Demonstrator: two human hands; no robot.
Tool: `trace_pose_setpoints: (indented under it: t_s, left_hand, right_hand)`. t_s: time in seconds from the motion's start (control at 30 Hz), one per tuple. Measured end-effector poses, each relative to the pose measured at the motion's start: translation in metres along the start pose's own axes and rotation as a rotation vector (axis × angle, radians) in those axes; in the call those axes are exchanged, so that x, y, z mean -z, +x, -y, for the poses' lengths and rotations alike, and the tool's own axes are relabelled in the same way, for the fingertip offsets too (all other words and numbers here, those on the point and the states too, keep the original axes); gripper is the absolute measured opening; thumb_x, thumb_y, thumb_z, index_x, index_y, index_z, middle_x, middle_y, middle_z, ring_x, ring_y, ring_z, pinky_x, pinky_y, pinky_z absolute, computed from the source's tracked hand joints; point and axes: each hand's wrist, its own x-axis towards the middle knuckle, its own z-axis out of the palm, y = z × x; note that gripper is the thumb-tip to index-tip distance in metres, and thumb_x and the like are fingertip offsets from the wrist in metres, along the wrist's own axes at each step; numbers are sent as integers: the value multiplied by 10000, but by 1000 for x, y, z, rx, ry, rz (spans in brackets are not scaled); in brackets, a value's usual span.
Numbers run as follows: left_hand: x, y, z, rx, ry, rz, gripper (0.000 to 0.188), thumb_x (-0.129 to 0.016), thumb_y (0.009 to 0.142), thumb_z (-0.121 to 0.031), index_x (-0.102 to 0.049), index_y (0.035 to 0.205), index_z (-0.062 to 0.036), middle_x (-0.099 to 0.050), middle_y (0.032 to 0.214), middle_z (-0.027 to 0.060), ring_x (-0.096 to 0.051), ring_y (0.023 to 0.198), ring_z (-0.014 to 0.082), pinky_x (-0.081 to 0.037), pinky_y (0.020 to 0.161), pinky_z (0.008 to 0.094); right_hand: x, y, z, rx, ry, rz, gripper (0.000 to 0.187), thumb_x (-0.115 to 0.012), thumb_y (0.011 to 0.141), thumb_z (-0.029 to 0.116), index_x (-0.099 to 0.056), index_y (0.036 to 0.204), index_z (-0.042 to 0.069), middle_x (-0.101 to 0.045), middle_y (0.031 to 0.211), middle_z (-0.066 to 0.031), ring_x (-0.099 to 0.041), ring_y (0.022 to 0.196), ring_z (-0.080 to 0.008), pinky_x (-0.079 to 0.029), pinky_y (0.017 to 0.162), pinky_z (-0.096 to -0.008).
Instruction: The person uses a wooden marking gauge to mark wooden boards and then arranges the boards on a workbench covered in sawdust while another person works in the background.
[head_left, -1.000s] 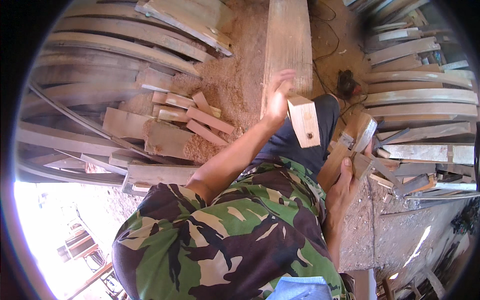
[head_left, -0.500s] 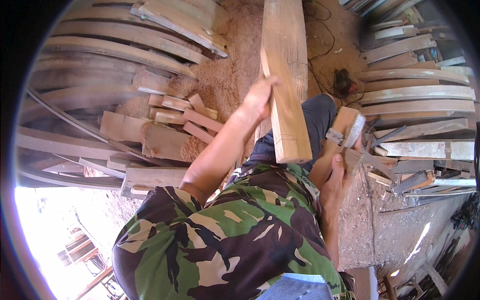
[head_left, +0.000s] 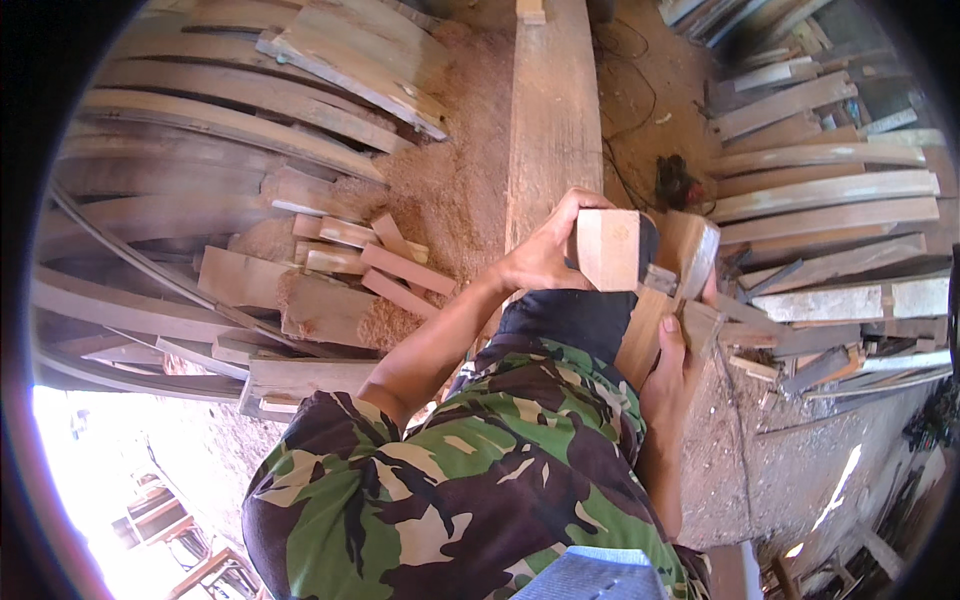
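My left hand (head_left: 545, 250) grips a thick light-brown wooden board (head_left: 610, 250) just above my lap. The board's pale, squared end faces up, so most of its length is hidden below. Close on its right, my right hand (head_left: 672, 365) holds a wooden tool (head_left: 692, 258) made of a block and a crosspiece; its exact kind is unclear. My right thumb lies along the wood, while the other fingers are mostly hidden behind it. The tool's block and the board's end look very near each other; whether they touch, I cannot tell.
A long wide plank (head_left: 555, 120) runs away from me, with a small wood block (head_left: 530, 12) at its far end. Stacked timber (head_left: 240, 110) lies left, offcuts (head_left: 400, 270) nearer, more boards (head_left: 830, 195) right. A dark-and-red power tool (head_left: 680, 185) and cable rest on the sawdust.
My left hand has swung the board from lying lengthwise to end-up and brought it closer to the wooden tool. My right hand has barely moved.
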Motion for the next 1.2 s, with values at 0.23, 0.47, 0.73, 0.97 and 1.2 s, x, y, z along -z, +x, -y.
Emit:
trace_pose_setpoints:
  t_s: [0.23, 0.47, 0.73, 0.97, 1.2]
  left_hand:
    - [-13, 11, -4, -117, -236, -71, 1116, -561, 814, -981, -471, 1380, -24, -526, 1285, 125, -524, 1263, 247, -430, 1086, 403]
    - [-31, 39, 0, 128, -130, -374, 760, -274, 1143, -567, -685, 866, 10, -652, 803, 71, -595, 778, 208, -482, 754, 378]
    - [-29, 33, -2, 61, 40, -301, 610, -333, 1034, -440, -669, 850, 34, -684, 778, 146, -617, 748, 223, -491, 731, 387]
    - [-27, 33, -14, 93, 14, -291, 588, -369, 1000, -455, -638, 826, 38, -655, 761, 117, -588, 741, 208, -479, 727, 380]
    - [-26, 31, -3, 85, -36, -302, 542, -397, 976, -421, -626, 805, 41, -640, 743, 104, -569, 734, 199, -468, 715, 368]
  right_hand:
    - [1, 9, 10, 105, 31, 97, 784, -514, 986, 65, -237, 1715, -11, -342, 1726, -182, -329, 1594, -290, -231, 1309, -416]
    - [-13, 18, 4, 219, -15, 219, 774, -571, 1027, 115, -233, 1710, -16, -353, 1717, -196, -359, 1577, -301, -268, 1291, -430]
    - [-13, 29, 14, 289, -215, 217, 760, -610, 1040, 181, -276, 1689, -29, -447, 1621, -270, -455, 1502, -375, -327, 1258, -459]
    - [-17, 34, 14, 328, -255, 199, 725, -584, 1069, 226, -292, 1687, -16, -486, 1571, -275, -498, 1448, -381, -360, 1232, -456]
    - [-24, 32, 15, 316, -289, 209, 708, -555, 1100, 282, -289, 1686, -15, -487, 1565, -283, -514, 1425, -383, -393, 1205, -458]
